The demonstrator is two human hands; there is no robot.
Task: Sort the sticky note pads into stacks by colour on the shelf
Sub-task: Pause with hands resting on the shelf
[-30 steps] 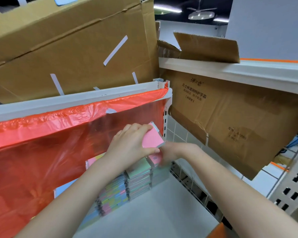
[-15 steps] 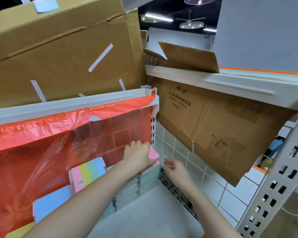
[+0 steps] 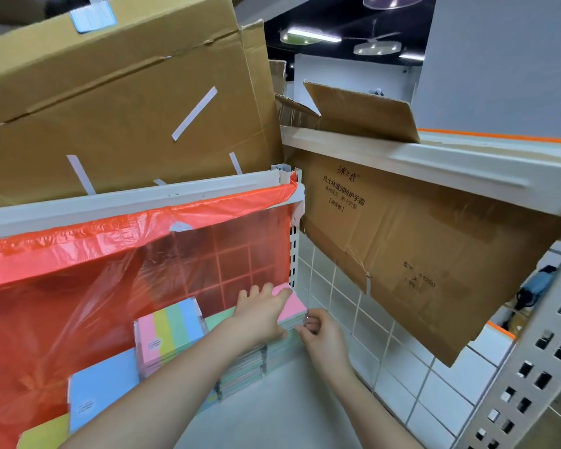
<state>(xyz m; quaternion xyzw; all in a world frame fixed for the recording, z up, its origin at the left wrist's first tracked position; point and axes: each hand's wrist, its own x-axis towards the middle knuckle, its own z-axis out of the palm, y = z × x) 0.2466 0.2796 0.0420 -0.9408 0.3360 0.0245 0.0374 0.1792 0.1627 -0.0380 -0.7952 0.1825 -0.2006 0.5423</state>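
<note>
A pink sticky note pad (image 3: 292,306) lies on top of the rightmost stack (image 3: 279,348) at the back right corner of the white shelf (image 3: 289,413). My left hand (image 3: 259,314) lies flat on the pink pad with fingers stretched out. My right hand (image 3: 319,332) has curled fingers against the right edge of that stack, just below the pink pad. To the left stand a pad with pink, yellow, green and blue stripes (image 3: 169,332), a blue pad (image 3: 98,393) and a yellow-green pad (image 3: 44,434).
A translucent red plastic bag (image 3: 78,286) hangs from the shelf rail above and covers the left side. A white wire grid (image 3: 353,315) closes the shelf's right side. Cardboard boxes (image 3: 127,102) rest overhead; flattened cardboard (image 3: 418,254) hangs at right.
The pink pad, held tilted above the stack a second ago, now lies flat on it under my left hand. My right hand has moved to the stack's right edge. The view has pulled back.
</note>
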